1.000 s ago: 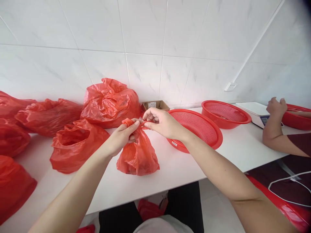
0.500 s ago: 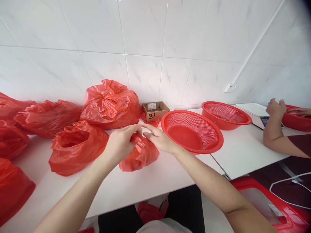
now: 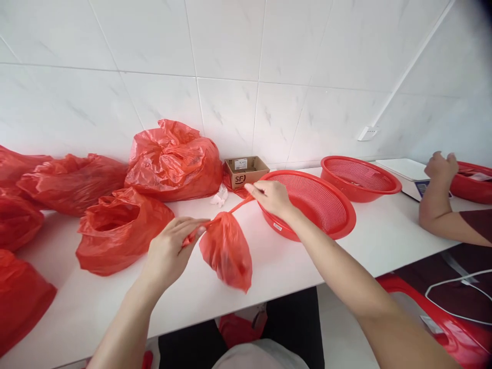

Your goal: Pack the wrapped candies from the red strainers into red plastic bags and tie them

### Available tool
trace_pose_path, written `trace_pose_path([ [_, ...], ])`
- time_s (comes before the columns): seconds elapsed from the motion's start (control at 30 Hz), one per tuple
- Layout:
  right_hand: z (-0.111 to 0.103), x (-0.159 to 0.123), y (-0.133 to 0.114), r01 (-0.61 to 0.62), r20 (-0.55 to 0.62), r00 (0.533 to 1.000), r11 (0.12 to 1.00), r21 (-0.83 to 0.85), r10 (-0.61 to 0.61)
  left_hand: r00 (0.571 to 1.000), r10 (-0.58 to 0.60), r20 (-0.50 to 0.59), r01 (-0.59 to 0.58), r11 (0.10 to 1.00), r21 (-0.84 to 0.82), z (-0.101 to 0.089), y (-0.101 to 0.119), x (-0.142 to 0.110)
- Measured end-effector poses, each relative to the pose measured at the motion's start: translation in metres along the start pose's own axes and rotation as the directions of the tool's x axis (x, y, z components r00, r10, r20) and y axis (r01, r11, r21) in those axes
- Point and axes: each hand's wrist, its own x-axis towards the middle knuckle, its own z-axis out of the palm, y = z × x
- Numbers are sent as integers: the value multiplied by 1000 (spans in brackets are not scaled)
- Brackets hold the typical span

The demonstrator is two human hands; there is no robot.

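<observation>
"Red bags point(image 3: 73, 184) are lining the far left. What is the open bag point(image 3: 144, 241) beside them holding?"

"Its mouth is gaping, but shadow is hiding the inside; I cannot tell. Behind it, the large bag point(image 3: 172, 169) is bulging, its contents masked by the film."

"How are the hands gripping?"

"The left hand point(image 3: 167, 251) is clamping gathered film between thumb and fingers. The small bag point(image 3: 226, 251) is hanging between the hands, above or touching the table point(image 3: 184, 302); I cannot tell which. Dark shapes are showing through it. The right hand point(image 3: 271, 197) is pinching a thin strip point(image 3: 241, 205) of the same bag and drawing it taut."

"What is good practice here, in your judgement?"

"Both hands should be pulling evenly, close to the neck. Jerking would be risking a tear at the strip."

"And further right?"

"The box point(image 3: 249, 179) is standing by the wall, its floor partly hidden. The near basket point(image 3: 307, 192) is showing bare mesh; the next basket point(image 3: 357, 193) is holding something small. Beyond the scale point(image 3: 403, 171), a co-worker's hand point(image 3: 442, 166) is hovering beside the last basket point(image 3: 469, 189), which is holding something pale."
</observation>
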Motion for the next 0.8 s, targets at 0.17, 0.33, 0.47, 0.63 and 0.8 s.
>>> trace_pose_path([
  [0.17, 12, 32, 30, -127, 5, 992, 990, -64, 128, 988, -6, 154, 42, 972, -233, 0, 7, -31],
  [0.33, 26, 42, 19, -164, 108, 983, 975, 148, 149, 988, -122, 97, 149, 563, -813, 7, 9, -11],
  [0.47, 17, 35, -8, -151, 214, 974, 917, 369, 74, 959, -254, 127, 207, 317, -926, 27, 11, 15],
  [0.63, 3, 11, -58, -93, 326, 920, 685, 723, -219, 901, -236, 364, 423, 293, -857, 43, 27, 21],
  [0.8, 22, 0, -68, -102, 329, 911, 635, 766, -250, 866, -246, 435, 499, 383, -777, 51, 30, 17],
])
